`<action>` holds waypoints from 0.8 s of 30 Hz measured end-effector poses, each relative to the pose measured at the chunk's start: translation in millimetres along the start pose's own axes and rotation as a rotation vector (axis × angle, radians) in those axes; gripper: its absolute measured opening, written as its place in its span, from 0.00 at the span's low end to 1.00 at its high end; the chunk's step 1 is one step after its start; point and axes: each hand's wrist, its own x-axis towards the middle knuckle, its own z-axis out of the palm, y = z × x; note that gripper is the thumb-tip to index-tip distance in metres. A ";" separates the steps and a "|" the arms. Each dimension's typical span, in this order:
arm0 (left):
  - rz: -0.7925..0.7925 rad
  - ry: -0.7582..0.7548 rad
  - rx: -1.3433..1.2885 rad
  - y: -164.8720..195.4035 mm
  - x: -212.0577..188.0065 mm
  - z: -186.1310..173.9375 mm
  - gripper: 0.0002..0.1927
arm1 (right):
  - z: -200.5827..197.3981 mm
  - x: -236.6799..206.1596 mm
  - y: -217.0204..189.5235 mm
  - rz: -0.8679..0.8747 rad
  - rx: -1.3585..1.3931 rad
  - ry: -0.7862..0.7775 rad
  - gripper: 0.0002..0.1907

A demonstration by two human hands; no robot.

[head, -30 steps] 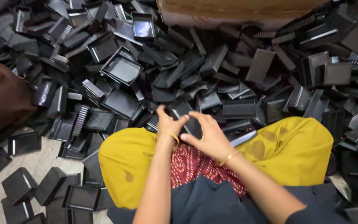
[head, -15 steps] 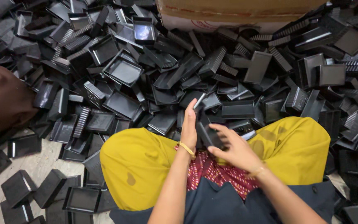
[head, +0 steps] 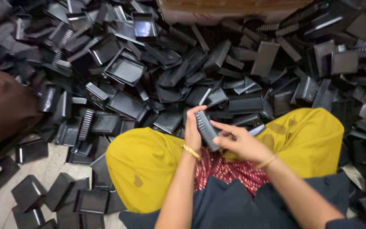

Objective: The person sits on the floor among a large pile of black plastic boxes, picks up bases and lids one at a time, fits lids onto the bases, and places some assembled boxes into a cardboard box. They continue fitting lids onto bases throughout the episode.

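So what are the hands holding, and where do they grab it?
Both hands hold one black ribbed plastic piece over the lap. The left hand wraps its upper end; the right hand pinches its lower end.

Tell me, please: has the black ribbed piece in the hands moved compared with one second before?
Yes. The black ribbed piece now stands on edge between the left hand and right hand, pulled back from the pile toward the yellow-clad knees.
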 end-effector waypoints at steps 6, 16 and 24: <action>0.192 0.117 0.556 9.5 10.1 -6.0 0.23 | -21.7 -11.5 18.4 0.143 0.746 -0.183 0.24; 0.079 0.161 0.492 23.7 -0.2 -5.5 0.21 | -4.3 -31.9 -34.2 -0.111 -0.236 0.266 0.18; 0.775 -0.184 1.058 6.2 16.6 27.1 0.07 | -138.2 27.6 -159.1 -0.619 0.286 0.133 0.09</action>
